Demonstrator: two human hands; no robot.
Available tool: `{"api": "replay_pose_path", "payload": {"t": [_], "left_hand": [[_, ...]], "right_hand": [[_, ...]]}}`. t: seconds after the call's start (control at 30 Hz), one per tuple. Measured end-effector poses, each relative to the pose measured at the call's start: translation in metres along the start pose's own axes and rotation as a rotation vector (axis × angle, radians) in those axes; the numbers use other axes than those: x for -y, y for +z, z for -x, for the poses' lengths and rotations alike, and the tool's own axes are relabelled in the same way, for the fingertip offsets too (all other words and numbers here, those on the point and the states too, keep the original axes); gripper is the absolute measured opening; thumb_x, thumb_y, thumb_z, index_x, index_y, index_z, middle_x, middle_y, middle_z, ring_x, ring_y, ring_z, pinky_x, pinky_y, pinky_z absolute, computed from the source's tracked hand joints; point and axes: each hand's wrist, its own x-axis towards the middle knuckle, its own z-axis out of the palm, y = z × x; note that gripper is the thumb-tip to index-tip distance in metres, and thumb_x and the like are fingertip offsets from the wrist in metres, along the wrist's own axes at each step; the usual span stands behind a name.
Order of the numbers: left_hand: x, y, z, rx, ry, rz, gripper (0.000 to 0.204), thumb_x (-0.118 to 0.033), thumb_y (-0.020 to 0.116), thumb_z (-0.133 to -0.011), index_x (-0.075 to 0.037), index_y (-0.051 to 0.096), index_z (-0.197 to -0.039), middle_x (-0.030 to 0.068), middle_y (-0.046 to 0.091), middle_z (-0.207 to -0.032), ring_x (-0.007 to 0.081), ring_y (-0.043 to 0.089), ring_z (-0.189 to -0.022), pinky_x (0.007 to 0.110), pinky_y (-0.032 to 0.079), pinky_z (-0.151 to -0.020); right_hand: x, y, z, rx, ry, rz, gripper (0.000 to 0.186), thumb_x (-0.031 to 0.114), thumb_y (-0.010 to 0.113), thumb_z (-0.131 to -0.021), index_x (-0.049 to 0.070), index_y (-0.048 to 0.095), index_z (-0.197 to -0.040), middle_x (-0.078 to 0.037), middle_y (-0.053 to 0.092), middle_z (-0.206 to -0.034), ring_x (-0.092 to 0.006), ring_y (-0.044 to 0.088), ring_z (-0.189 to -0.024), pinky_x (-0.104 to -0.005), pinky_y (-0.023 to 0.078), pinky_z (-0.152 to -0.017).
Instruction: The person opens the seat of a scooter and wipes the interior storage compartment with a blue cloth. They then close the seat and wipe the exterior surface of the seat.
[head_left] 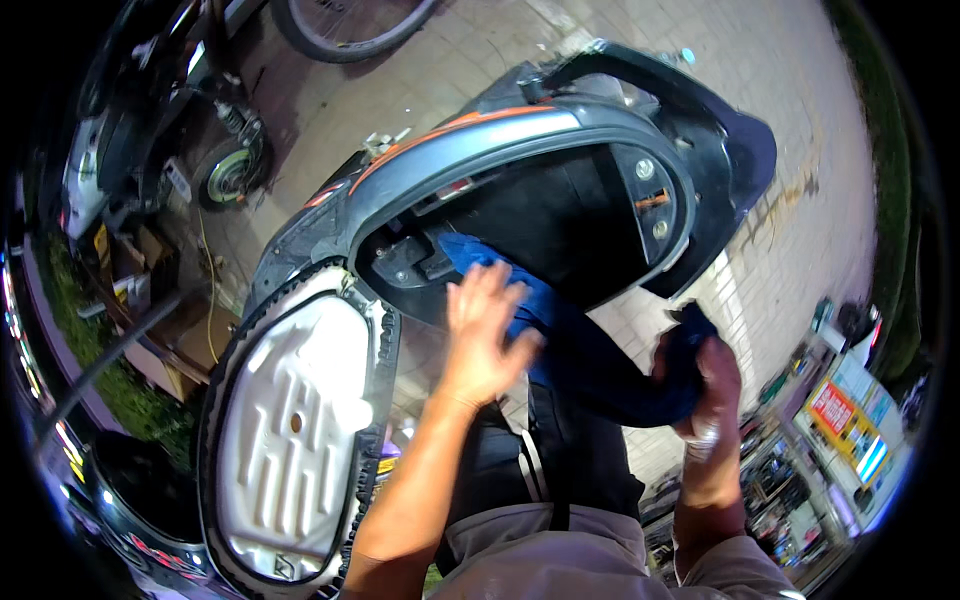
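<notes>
A dark blue cloth [595,360] stretches in front of me from the rim of a scooter's open seat compartment [560,215] toward my right side. My right hand [708,385] is closed around the cloth's bunched end. My left hand [487,325], slightly blurred, lies over the cloth's other end at the near rim, fingers spread and thumb apart. Part of that end hangs over the rim into the black compartment. The lifted scooter seat [295,440] stands at the left, its white ribbed underside facing me.
Behind the seat compartment is the scooter's black rear grab rail [735,150]. Another scooter [100,170] and cardboard boxes [160,330] are at the left. A bicycle wheel [350,25] shows at the top. Crowded small parts [770,500] lie at the lower right by a colourful box [850,420].
</notes>
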Motion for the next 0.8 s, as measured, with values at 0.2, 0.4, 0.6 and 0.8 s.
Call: {"api": "replay_pose_path", "payload": {"t": [0.2,0.4,0.6,0.8], "left_hand": [[-0.028,0.058,0.011,-0.034,0.187,0.216,0.043,-0.024,0.072,-0.075,-0.007,0.058,-0.112,0.0136,0.056,-0.117,0.0354,0.048,-0.117,0.048,0.034,-0.1],[-0.111,0.08,0.018,-0.294,-0.262,0.942,0.032,-0.03,0.055,-0.093,-0.001,0.054,-0.106,0.0147,0.06,-0.089,0.0275,0.059,-0.082,0.036,0.046,-0.072],[-0.099,0.126,0.012,-0.49,-0.727,1.943,0.049,-0.042,0.044,-0.098,0.004,0.054,-0.113,0.0092,0.059,-0.109,0.0169,0.05,-0.102,0.029,0.037,-0.093],[-0.066,0.085,0.026,-0.713,-0.666,2.039,0.062,-0.037,0.057,-0.092,0.005,0.038,-0.133,0.0145,0.047,-0.131,0.0199,0.045,-0.118,0.03,0.033,-0.102]], "right_hand": [[0.088,0.016,-0.003,0.092,-0.252,-0.02,0.049,0.048,0.046,-0.092,0.0,0.057,-0.095,-0.012,0.054,-0.065,-0.017,0.049,-0.048,-0.0286,0.041,-0.045],[0.089,0.088,-0.055,0.344,-1.124,1.539,0.049,-0.002,0.057,-0.073,-0.001,0.053,-0.122,-0.016,0.056,-0.111,-0.0291,0.052,-0.105,-0.0386,0.041,-0.095],[-0.055,0.105,-0.171,1.026,-1.203,2.081,0.033,0.005,0.055,-0.075,0.008,0.054,-0.108,-0.013,0.053,-0.091,-0.0295,0.063,-0.074,-0.0397,0.053,-0.058],[-0.161,0.153,-0.248,0.975,-1.631,2.159,0.012,0.013,0.053,-0.078,0.007,0.059,-0.087,-0.014,0.059,-0.096,-0.0278,0.065,-0.072,-0.0391,0.054,-0.059]]}}
